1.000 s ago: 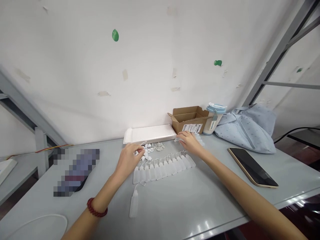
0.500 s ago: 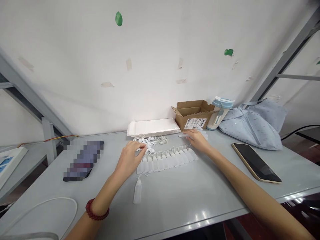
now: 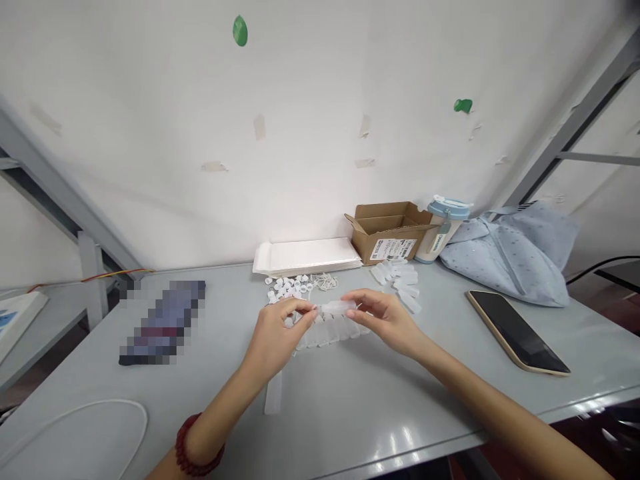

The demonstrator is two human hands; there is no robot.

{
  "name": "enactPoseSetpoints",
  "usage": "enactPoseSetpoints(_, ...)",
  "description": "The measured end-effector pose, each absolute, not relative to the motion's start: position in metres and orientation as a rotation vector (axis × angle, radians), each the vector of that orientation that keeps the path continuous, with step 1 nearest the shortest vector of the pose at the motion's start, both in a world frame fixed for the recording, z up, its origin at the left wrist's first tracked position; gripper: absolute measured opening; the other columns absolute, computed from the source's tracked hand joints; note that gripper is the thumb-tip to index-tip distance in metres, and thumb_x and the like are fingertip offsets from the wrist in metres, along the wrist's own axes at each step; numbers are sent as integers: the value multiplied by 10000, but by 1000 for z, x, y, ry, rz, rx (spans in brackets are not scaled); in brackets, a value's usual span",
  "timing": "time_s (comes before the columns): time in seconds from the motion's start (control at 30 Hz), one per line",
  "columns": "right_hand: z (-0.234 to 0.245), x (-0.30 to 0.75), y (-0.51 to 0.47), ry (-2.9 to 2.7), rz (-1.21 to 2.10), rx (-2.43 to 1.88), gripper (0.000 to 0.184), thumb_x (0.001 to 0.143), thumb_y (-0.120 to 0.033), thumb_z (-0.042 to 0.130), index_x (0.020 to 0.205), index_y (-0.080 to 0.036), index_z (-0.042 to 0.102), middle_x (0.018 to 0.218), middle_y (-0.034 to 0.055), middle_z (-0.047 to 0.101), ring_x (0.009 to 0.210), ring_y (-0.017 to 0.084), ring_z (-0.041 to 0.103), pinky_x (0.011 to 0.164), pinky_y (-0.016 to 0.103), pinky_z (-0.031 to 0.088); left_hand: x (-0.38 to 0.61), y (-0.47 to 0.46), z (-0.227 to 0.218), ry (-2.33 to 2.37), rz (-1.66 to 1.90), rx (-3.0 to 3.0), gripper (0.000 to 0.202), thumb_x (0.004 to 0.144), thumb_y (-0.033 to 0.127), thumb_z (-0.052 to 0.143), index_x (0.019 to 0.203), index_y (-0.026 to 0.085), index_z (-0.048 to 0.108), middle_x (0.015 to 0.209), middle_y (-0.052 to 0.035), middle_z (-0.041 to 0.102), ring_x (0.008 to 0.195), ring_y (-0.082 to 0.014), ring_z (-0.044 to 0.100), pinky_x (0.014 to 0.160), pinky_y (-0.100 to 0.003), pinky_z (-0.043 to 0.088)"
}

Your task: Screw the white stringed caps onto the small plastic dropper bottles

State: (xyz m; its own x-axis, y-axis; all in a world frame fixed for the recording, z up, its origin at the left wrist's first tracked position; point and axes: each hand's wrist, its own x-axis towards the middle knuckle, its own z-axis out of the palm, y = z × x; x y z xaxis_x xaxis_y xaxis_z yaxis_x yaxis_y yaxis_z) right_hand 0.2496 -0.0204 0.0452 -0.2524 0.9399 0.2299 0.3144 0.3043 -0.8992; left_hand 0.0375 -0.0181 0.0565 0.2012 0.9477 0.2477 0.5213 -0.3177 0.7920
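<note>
A small translucent plastic bottle (image 3: pixel 337 307) lies sideways in the air between my hands, above a row of similar bottles (image 3: pixel 333 330). My right hand (image 3: pixel 387 319) grips its base end between thumb and fingers. At the neck end, my left hand (image 3: pixel 285 328) is pinched; a thin white looped piece (image 3: pixel 311 291) sticks up from its fingertips, which hide the joint. Just behind lie loose white caps (image 3: pixel 290 288) and a small heap of white loops (image 3: pixel 326 282). One bottle (image 3: pixel 273 395) rests apart at front left, partly behind my left hand.
More loose bottles (image 3: pixel 397 275) lie right of the row. Behind stand white padded envelopes (image 3: pixel 310 255), an open cardboard box (image 3: pixel 393 233), a cup (image 3: pixel 443 230) and a light blue bag (image 3: pixel 505 257). A phone (image 3: pixel 517 332) lies at right, a blurred dark item (image 3: pixel 167 323) at left.
My right hand has come back from the loose bottles with one bottle, moving left and nearer. My left hand has moved right from the caps to that bottle's neck.
</note>
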Motion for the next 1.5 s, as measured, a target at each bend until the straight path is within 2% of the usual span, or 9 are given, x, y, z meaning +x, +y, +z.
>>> enactPoseSetpoints(0.07, 45, 247, -23, -1763, 970, -1130, 230, 813, -355, 605, 974, -196, 644, 861, 34, 669, 742, 159, 601, 629, 275, 482, 41, -21, 57, 1355, 975, 1901, 156, 791, 306, 561, 786, 227, 696, 809, 2, 708, 764, -184, 617, 709, -300, 481)
enactPoseSetpoints(0.2, 41, 245, -23, -1791, 966, -1116, 220, 821, -348, 601, 973, -194, 641, 799, 25, 661, 700, 150, 587, 620, 275, 472, 45, -25, 56, 1355, 968, 1886, 166, 793, 277, 545, 855, 238, 694, 841, -2, 707, 752, -184, 615, 601, -274, 485)
enactPoseSetpoints(0.37, 36, 243, -26, -1948, 817, -1093, 193, 835, -329, 585, 967, -201, 643, 857, 52, 683, 731, 163, 598, 618, 278, 469, 48, -30, 51, 1309, 1032, 1997, 175, 821, 246, 519, 914, 241, 667, 903, -24, 695, 816, -198, 623, 573, -266, 506)
enactPoseSetpoints(0.5, 32, 240, -28, -2013, 761, -1048, 267, 851, -297, 560, 1101, -202, 568, 773, 25, 652, 647, 134, 565, 581, 255, 462, 49, -33, 45, 1258, 1039, 2071, 202, 852, 231, 494, 1008, 229, 623, 952, -53, 675, 876, -208, 621, 516, -249, 510)
enactPoseSetpoints(0.67, 28, 240, -30, -2068, 733, -1061, 448, 857, -266, 534, 1286, -225, 409, 695, -19, 575, 609, 121, 519, 564, 234, 442, 52, -35, 37, 1142, 1081, 2351, 309, 881, 176, 453, 1181, 210, 521, 1019, -84, 638, 946, -222, 592, 781, -375, 530)
enactPoseSetpoints(0.83, 24, 240, -30, -2109, 754, -1094, 402, 869, -298, 520, 1257, -225, 445, 638, -35, 518, 563, 119, 479, 543, 233, 416, 52, -35, 33, 1071, 944, 2635, 463, 867, 98, 418, 1318, 200, 393, 1163, -122, 577, 1059, -262, 537, 861, -451, 481)
enactPoseSetpoints(1.0, 22, 239, -29, -2085, 844, -1093, 374, 883, -342, 502, 1229, -205, 467, 611, -42, 504, 558, 123, 468, 544, 242, 403, 48, -32, 33, 1069, 865, 2735, 474, 858, 80, 408, 1317, 196, 386, 1161, -125, 568, 1044, -267, 532, 845, -455, 474)
enactPoseSetpoints(1.27, 29, 235, -31, -1908, 1083, -1084, 313, 870, -355, 530, 1117, -171, 471, 629, -41, 568, 550, 115, 540, 569, 251, 425, 48, -34, 39, 1095, 908, 2699, 372, 864, 112, 434, 1230, 180, 448, 1089, -111, 591, 995, -252, 538, 818, -416, 467)
enactPoseSetpoints(1.5, 32, 231, -33, -1716, 1337, -1035, 339, 862, -393, 538, 1099, -167, 448, 661, -17, 596, 577, 127, 570, 574, 262, 446, 49, -36, 39, 1106, 932, 2714, 359, 868, 131, 452, 1224, 173, 442, 1057, -103, 603, 957, -245, 546, 799, -402, 467)
